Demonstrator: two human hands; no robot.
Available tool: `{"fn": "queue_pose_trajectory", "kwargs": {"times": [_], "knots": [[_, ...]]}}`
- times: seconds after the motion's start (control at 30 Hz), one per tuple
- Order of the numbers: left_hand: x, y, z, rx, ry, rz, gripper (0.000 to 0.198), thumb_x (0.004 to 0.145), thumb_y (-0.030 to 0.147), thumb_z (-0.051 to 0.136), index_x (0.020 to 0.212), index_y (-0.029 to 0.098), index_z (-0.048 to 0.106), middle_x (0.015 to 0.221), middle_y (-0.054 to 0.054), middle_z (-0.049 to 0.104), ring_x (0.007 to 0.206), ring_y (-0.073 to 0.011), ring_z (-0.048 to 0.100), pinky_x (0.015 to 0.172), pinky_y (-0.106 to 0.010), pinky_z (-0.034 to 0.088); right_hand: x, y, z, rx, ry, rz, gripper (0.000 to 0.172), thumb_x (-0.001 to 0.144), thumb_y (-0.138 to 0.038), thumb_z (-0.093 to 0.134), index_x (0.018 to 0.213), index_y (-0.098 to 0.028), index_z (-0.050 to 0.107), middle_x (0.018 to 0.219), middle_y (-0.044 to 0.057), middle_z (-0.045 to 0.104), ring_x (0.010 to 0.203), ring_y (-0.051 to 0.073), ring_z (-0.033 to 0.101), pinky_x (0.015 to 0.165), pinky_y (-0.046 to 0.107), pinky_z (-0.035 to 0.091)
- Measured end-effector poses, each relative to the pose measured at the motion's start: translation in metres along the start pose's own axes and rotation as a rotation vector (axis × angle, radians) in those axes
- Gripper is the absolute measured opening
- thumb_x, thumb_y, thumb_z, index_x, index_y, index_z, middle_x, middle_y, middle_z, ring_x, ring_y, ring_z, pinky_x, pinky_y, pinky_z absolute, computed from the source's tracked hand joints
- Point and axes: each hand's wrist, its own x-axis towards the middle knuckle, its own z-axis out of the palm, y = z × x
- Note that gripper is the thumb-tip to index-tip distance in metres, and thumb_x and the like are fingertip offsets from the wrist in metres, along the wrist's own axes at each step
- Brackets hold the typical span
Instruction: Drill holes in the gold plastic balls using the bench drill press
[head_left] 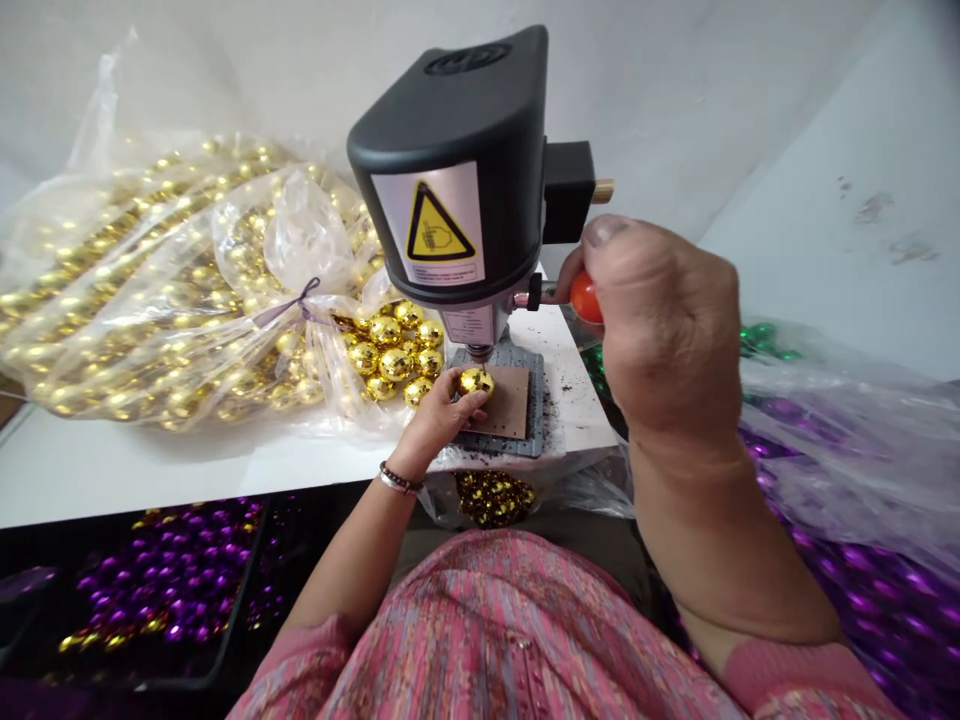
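Observation:
A black bench drill press (450, 160) with a yellow warning label stands on the white table. My left hand (442, 410) pinches a shiny gold faceted ball (477, 382) under the drill's chuck, above a brown board (510, 405) on the grey drill base (535, 375). Whether the bit touches the ball I cannot tell. Raised at the drill's right side, my right hand (664, 320) is closed around a feed lever with a red knob (586, 298). Several more gold balls (394, 362) lie just left of the drill.
A big clear plastic bag (187, 290) of gold balls, tied with purple string, fills the table's left side. Below the table, a black tray (244, 590) holds purple and gold beads. Purple beads (870, 580) under clear plastic lie at right. Dark shavings (559, 400) surround the drill base.

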Motion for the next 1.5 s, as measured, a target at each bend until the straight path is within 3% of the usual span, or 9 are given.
{"fn": "queue_pose_trajectory", "kwargs": {"times": [0.1,0.27,0.37,0.47,0.63,0.8,0.97,1.2,1.5], "knots": [[0.002,0.001,0.002,0.073,0.005,0.024,0.045,0.081,0.039,0.068,0.118,0.017,0.053,0.091,-0.002,0.065,0.065,-0.0113,0.065,0.056,-0.022,0.047,0.003,-0.001,-0.001,0.036,-0.013,0.014,0.046,0.095,-0.047,0.048,0.062,-0.016,0.053,0.058,-0.005,0.039,0.058,0.004,0.038,0.058,0.024,0.031],[0.003,0.003,0.004,0.510,0.084,0.178,0.053,0.080,0.035,0.072,0.128,0.018,0.056,0.099,-0.004,0.070,0.071,-0.0144,0.063,0.069,-0.028,0.049,0.002,-0.002,-0.003,0.000,-0.043,0.021,0.046,0.096,-0.046,0.046,0.061,-0.017,0.041,0.061,-0.005,0.033,0.060,0.003,0.034,0.060,0.021,0.030],[0.002,0.005,0.004,0.623,0.061,0.208,0.053,0.082,0.036,0.070,0.131,0.020,0.057,0.095,-0.003,0.071,0.073,-0.0164,0.064,0.070,-0.027,0.048,0.001,-0.002,-0.006,-0.026,-0.093,0.057,0.045,0.095,-0.047,0.049,0.060,-0.019,0.039,0.059,-0.004,0.031,0.057,0.006,0.032,0.057,0.024,0.031],[0.000,0.005,0.005,0.616,0.035,0.218,0.049,0.085,0.036,0.067,0.132,0.021,0.058,0.094,-0.003,0.073,0.076,-0.0175,0.065,0.070,-0.027,0.048,-0.006,0.000,-0.008,-0.009,-0.123,0.069,0.043,0.093,-0.048,0.051,0.062,-0.020,0.041,0.059,-0.004,0.033,0.055,0.006,0.032,0.054,0.024,0.032],[-0.001,0.002,0.007,0.612,0.063,0.250,0.043,0.086,0.037,0.066,0.125,0.020,0.061,0.096,-0.005,0.074,0.085,-0.0203,0.068,0.076,-0.028,0.049,-0.032,0.012,-0.007,-0.024,-0.127,0.051,0.031,0.094,-0.042,0.050,0.073,-0.021,0.056,0.062,-0.005,0.047,0.058,0.006,0.042,0.055,0.021,0.036],[0.000,0.000,0.007,0.621,0.066,0.260,0.044,0.086,0.035,0.067,0.127,0.020,0.061,0.093,-0.004,0.073,0.082,-0.0202,0.067,0.073,-0.028,0.049,-0.053,0.028,-0.001,-0.062,-0.100,0.034,0.025,0.092,-0.031,0.051,0.071,-0.021,0.056,0.062,-0.004,0.048,0.059,0.007,0.043,0.054,0.021,0.038],[-0.001,-0.001,0.007,0.594,0.056,0.252,0.046,0.086,0.034,0.067,0.129,0.019,0.060,0.093,-0.004,0.073,0.078,-0.0191,0.066,0.074,-0.028,0.049,-0.060,0.040,0.006,-0.107,-0.025,-0.049,0.022,0.092,-0.031,0.052,0.074,-0.021,0.058,0.061,-0.005,0.052,0.057,0.007,0.045,0.054,0.021,0.039],[-0.001,0.000,0.008,0.595,0.068,0.247,0.047,0.084,0.030,0.069,0.129,0.020,0.060,0.102,-0.006,0.073,0.089,-0.0216,0.068,0.079,-0.029,0.050,-0.073,0.064,0.016,-0.096,0.088,-0.119,0.018,0.092,-0.032,0.050,0.082,-0.022,0.061,0.069,-0.003,0.061,0.066,0.011,0.060,0.061,0.026,0.048],[-0.002,0.001,0.009,0.572,0.076,0.243,0.044,0.083,0.029,0.070,0.125,0.018,0.061,0.100,-0.007,0.073,0.088,-0.0231,0.068,0.080,-0.031,0.051,-0.082,0.101,0.026,0.005,0.102,-0.223,0.011,0.090,-0.027,0.051,0.091,-0.023,0.062,0.079,-0.002,0.065,0.071,0.012,0.066,0.064,0.029,0.053]]}}
